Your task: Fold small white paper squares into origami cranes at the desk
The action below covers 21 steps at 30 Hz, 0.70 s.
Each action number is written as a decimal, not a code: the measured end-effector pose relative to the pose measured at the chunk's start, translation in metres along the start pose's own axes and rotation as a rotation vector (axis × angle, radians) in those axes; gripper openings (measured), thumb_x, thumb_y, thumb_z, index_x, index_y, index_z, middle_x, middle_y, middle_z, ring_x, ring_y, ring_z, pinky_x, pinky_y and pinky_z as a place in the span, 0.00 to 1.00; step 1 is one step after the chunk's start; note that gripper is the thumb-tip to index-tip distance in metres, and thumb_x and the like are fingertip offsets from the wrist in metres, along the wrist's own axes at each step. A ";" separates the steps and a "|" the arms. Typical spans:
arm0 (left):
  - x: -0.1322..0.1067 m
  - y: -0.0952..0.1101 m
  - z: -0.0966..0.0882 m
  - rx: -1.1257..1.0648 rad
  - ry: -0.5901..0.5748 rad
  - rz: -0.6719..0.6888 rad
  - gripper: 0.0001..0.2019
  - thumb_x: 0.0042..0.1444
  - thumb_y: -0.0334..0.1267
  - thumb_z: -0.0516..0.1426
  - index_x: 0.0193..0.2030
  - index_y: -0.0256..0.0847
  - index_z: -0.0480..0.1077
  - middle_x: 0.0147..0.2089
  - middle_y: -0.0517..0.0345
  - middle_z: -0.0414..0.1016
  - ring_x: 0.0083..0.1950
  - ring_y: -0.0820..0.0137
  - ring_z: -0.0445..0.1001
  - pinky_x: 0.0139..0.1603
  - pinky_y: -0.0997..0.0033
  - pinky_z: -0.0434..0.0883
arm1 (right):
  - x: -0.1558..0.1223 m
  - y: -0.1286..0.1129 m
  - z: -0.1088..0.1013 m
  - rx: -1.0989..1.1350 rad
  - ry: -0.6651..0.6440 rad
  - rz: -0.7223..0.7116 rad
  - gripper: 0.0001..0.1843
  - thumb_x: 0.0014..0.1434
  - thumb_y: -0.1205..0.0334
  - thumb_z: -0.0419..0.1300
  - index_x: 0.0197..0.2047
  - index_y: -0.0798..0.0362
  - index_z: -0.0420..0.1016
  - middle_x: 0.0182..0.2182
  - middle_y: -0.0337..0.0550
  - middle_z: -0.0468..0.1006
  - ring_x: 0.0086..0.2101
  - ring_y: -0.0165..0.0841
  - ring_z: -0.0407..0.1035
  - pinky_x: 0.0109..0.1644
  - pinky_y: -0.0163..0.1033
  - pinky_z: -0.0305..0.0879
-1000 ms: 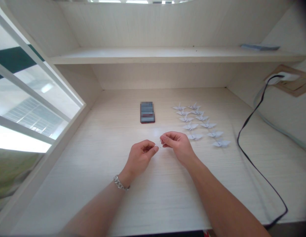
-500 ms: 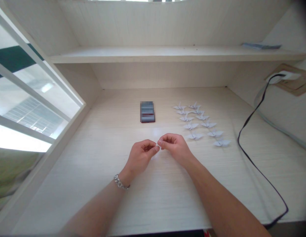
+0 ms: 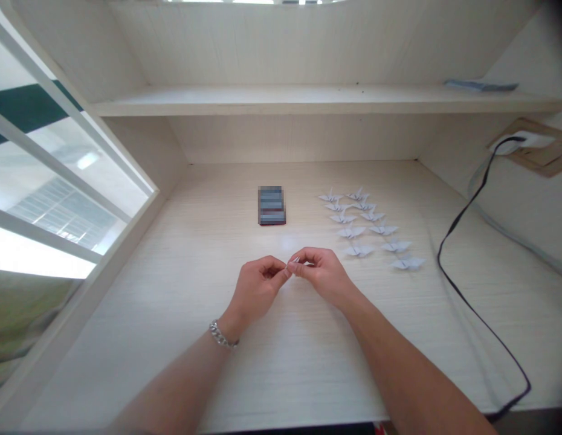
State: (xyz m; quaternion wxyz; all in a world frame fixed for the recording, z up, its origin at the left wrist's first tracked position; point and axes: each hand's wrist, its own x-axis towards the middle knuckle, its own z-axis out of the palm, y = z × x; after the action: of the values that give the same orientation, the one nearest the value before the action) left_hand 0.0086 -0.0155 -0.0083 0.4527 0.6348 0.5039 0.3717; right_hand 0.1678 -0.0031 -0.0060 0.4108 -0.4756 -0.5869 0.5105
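Observation:
My left hand (image 3: 257,287) and my right hand (image 3: 321,273) meet above the pale wood-grain desk (image 3: 172,338), their fingertips pinching a tiny piece of white paper (image 3: 293,262). Most of that piece is hidden by my fingers, so its shape is hard to tell. A silver chain bracelet (image 3: 223,335) circles my left wrist. To the right of my right hand, several small white origami cranes (image 3: 358,226) stand in two loose rows. The nearest crane (image 3: 359,251) is a short distance from my right hand and not touching it.
A blurred dark phone (image 3: 272,205) lies flat beyond my hands. A black cable (image 3: 462,290) runs along the right side from a wall socket (image 3: 521,144). A shelf (image 3: 308,99) overhangs the desk, with a flat bluish item (image 3: 480,85) on it. A window (image 3: 58,181) is on the left.
My hands have drawn closer together, and their fingertips now meet around the tiny paper piece. The view has shifted only slightly.

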 end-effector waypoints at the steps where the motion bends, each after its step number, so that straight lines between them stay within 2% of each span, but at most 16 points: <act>1: 0.001 -0.001 0.000 -0.024 -0.005 -0.009 0.12 0.51 0.45 0.57 0.29 0.37 0.72 0.24 0.58 0.70 0.26 0.74 0.64 0.26 0.76 0.60 | 0.000 0.000 0.000 0.007 0.006 0.005 0.06 0.49 0.61 0.60 0.28 0.55 0.75 0.26 0.41 0.75 0.29 0.30 0.66 0.34 0.36 0.62; 9: 0.005 0.001 0.000 -0.225 -0.060 -0.116 0.11 0.47 0.43 0.60 0.27 0.34 0.73 0.25 0.57 0.72 0.27 0.74 0.65 0.28 0.74 0.61 | 0.002 0.001 0.003 0.123 0.023 0.096 0.11 0.49 0.56 0.60 0.26 0.57 0.75 0.19 0.38 0.70 0.22 0.27 0.61 0.28 0.34 0.58; 14: 0.005 0.005 0.000 -0.284 -0.055 -0.158 0.10 0.46 0.41 0.61 0.26 0.34 0.72 0.25 0.59 0.71 0.26 0.75 0.64 0.28 0.75 0.60 | 0.005 0.004 0.003 0.183 0.012 0.127 0.14 0.50 0.53 0.59 0.28 0.57 0.74 0.21 0.39 0.70 0.23 0.27 0.63 0.28 0.34 0.59; 21: 0.005 0.003 0.000 -0.246 -0.042 -0.158 0.10 0.45 0.42 0.61 0.25 0.34 0.73 0.24 0.59 0.71 0.25 0.75 0.64 0.27 0.75 0.60 | 0.004 0.004 0.001 -0.064 0.090 0.000 0.13 0.52 0.54 0.57 0.26 0.55 0.71 0.21 0.37 0.69 0.24 0.28 0.63 0.30 0.34 0.60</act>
State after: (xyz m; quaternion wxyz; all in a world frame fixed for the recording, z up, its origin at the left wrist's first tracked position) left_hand 0.0103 -0.0104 -0.0049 0.5655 0.5405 0.4932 0.3805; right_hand 0.1662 0.0002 -0.0101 0.4214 -0.5111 -0.5838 0.4695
